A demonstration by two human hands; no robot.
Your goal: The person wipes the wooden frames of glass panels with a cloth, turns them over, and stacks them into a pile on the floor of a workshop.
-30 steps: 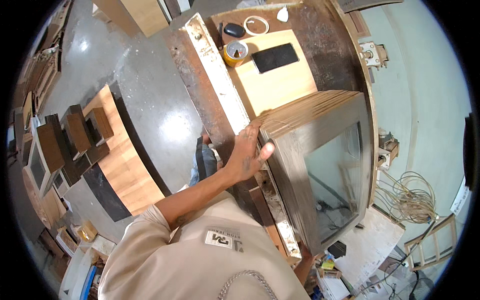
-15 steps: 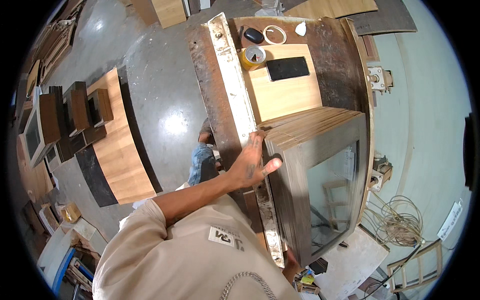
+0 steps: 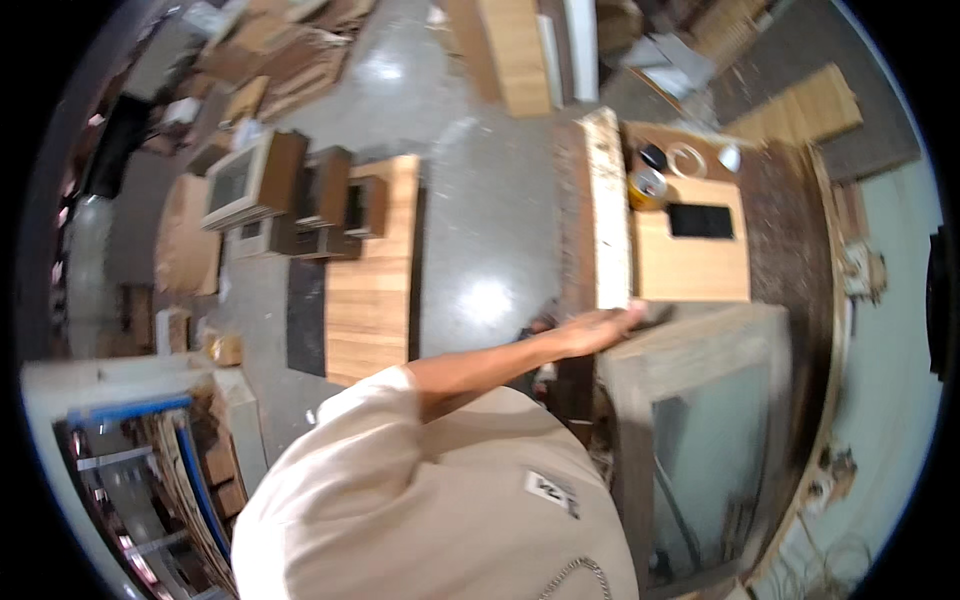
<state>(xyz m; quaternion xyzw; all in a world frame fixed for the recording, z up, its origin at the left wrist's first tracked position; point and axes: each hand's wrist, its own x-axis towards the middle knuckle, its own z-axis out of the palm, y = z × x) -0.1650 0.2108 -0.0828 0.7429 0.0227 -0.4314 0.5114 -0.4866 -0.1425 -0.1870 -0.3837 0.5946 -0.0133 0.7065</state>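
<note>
My left hand (image 3: 600,330) reaches across to the near upper corner of a stack of brown-grey framed glass doors (image 3: 625,440) on the workbench. Its fingers are stretched out against the frame's edge, though motion blurs them. The top door's glass panel (image 3: 710,450) looks pale and slightly reflective. My right hand is out of sight. Just beyond the stack, a light wood board (image 3: 690,270) carries a black phone (image 3: 700,221) and a yellow can (image 3: 648,190).
A rusty-topped bench (image 3: 785,220) with a white metal edge strip (image 3: 610,220) supports everything. Beside the can lie a black rounded item (image 3: 653,156) and a cream ring (image 3: 687,160). On the floor to the left, small cabinet boxes (image 3: 325,190) stand by a wooden panel (image 3: 370,320).
My view has swung left, so the bench sits farther right. My left hand stays at the doors' corner, its thumb no longer plainly spread. My right hand, partly seen before, has gone from view.
</note>
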